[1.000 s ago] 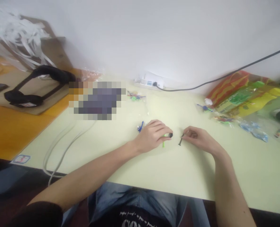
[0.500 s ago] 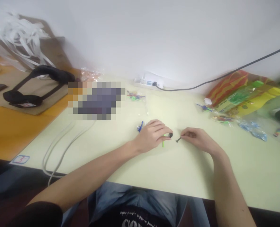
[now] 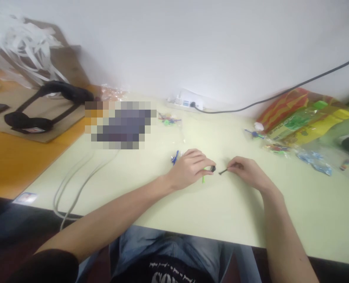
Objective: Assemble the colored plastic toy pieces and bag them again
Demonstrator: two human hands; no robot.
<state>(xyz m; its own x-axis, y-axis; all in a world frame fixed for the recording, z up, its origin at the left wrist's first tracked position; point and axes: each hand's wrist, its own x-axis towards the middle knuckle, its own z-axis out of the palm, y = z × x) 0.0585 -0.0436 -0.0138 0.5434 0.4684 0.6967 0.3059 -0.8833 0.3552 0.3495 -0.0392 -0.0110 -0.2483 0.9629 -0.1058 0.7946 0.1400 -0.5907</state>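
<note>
Only one view here, a head cam, so it looks forward and down from the person's own eye level across the pale bench (image 3: 198,208) to the white wall (image 3: 192,39). Pretty close in: both forearms enter at the bottom edge, left hand (image 3: 189,169) and right hand (image 3: 248,173) sit mid-frame. Wide lens, corners bend.
</note>
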